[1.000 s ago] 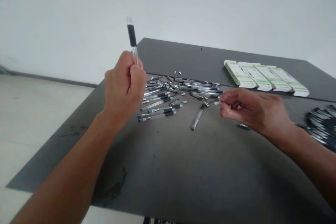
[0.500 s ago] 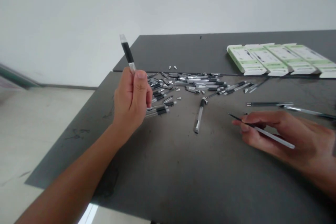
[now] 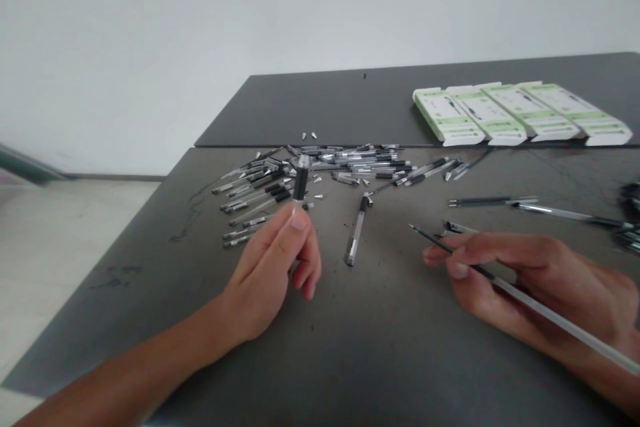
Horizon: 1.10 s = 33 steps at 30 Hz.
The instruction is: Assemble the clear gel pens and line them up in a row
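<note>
**Left hand (image 3: 267,273) grips an upright gel pen (image 3: 301,181), right hand (image 3: 530,280) a slanting gel pen (image 3: 555,310)**

The 2 hands are well apart, each closed on its own pen, over a dark grey worktop (image 3: 400,360). The upright gel pen stands just above the left thumb and fingertips. It has a short clear end on top, a black section below that, and its lower part is hidden by the hand. The slanting gel pen lies across the right fingers, with a thin dark tip pointing up and left. Its long, pale, clear barrel runs down to the right and out of view.

Between the hands lies a single pen (image 3: 356,237), dark end away from the person. Beyond the left hand spreads a loose heap of clear pens (image 3: 310,173), and small pointed tips (image 3: 309,136) sit just past it. Further pens (image 3: 493,201) lie beyond the right hand. 4 white-and-green cartons (image 3: 520,113) stand in a row along the far part of the worktop.
</note>
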Available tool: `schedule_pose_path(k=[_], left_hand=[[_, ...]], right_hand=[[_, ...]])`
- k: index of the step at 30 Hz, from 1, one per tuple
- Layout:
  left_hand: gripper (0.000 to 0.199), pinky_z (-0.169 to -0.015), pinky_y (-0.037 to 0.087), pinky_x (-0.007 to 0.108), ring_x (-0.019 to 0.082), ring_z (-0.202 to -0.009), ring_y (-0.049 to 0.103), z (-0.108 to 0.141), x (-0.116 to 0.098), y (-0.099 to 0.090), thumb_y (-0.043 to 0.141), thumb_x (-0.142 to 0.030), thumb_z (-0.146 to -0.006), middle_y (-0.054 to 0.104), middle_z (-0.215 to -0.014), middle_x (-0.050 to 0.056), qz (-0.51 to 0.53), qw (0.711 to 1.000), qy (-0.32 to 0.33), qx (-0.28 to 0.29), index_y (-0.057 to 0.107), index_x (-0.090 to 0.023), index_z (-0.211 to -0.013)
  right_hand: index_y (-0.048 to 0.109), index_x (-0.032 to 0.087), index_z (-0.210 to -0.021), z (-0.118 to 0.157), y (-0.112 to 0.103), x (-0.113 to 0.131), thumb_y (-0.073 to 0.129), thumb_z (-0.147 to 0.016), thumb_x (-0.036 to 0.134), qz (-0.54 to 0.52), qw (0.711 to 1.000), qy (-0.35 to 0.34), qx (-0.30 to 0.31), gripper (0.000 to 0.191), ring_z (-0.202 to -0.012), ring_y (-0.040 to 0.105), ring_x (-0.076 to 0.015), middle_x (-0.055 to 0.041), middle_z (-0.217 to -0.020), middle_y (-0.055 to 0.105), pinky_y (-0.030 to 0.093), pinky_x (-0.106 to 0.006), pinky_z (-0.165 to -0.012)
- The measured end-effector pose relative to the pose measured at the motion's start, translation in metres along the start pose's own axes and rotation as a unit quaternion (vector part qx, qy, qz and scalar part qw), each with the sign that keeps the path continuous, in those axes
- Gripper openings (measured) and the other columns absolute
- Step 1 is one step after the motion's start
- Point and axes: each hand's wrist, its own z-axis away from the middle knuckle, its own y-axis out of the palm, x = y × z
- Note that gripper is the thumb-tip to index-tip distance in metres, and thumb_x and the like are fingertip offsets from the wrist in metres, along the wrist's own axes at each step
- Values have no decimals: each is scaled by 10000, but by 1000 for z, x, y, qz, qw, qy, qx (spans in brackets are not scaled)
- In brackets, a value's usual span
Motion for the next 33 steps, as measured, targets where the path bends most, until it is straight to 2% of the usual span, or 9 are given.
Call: schedule_pose_path(k=[6,9,12,14,17,19,21,28,33], left_hand=[[522,-676,458,325,143,-608,608,4,15,12,356,-527,-1184,585,-637,-38,2,996,-29,82,525,-220,-797],[493,-706,458,329,150,-655,601,8,19,16,347,-523,-1187,621,-688,-23,-25,994,-13,109,533,-219,-846],[465,-711,446,331,153,-684,580,11,20,16,343,-517,-1189,620,-726,-15,-59,989,-2,136,533,-217,-888],[451,-696,435,329,150,-679,569,12,20,16,340,-508,-1191,598,-734,-18,-69,986,3,149,523,-217,-899],[419,-653,419,318,138,-632,537,14,20,17,338,-494,-1193,559,-715,-36,-65,982,9,176,489,-225,-910],[398,-628,416,307,131,-610,518,16,19,18,340,-483,-1193,539,-704,-43,-63,976,8,209,475,-229,-918],[382,-609,420,298,129,-597,505,19,18,19,341,-473,-1193,524,-698,-47,-62,968,0,243,469,-231,-927],[380,-561,408,307,145,-571,507,24,17,19,338,-526,-1177,514,-672,-46,-96,947,-53,302,478,-236,-976],[385,-560,398,313,151,-579,498,25,12,24,336,-537,-1171,516,-686,-42,-115,940,-48,318,479,-240,-973]], right_hand=[[642,327,-1078,1,1,-7,628,-973,117,-49,990,-128,-18,235,-749,845,-194,52,-928,873,690,-289,-729],[681,314,-1123,-2,1,-3,612,-995,93,-57,993,-106,-2,265,-839,855,-185,40,-1063,876,697,-297,-830],[678,289,-1325,-5,3,2,659,-1006,160,-89,994,-61,12,344,-928,855,-197,-21,-1290,826,709,-297,-827],[544,282,-1564,-4,3,2,698,-1000,244,-127,990,-32,52,587,-1162,808,-250,-73,-1508,704,720,-312,-815],[209,357,-1759,0,1,-3,629,-1022,247,-223,967,-8,124,855,-1528,533,-300,-49,-1739,441,646,-444,-1081],[163,399,-1765,3,-4,-5,511,-1050,227,-294,945,1,142,814,-1616,386,-291,4,-1785,349,452,-545,-1272],[208,418,-1757,5,-9,-5,431,-1071,264,-343,928,19,147,737,-1649,307,-280,52,-1801,305,322,-561,-1333],[216,456,-1748,2,-22,13,337,-1130,391,-307,947,10,96,634,-1677,219,-280,115,-1811,269,228,-539,-1373],[140,516,-1741,-3,-23,23,361,-1142,344,-270,959,-10,83,661,-1673,227,-286,160,-1816,233,272,-536,-1362]])
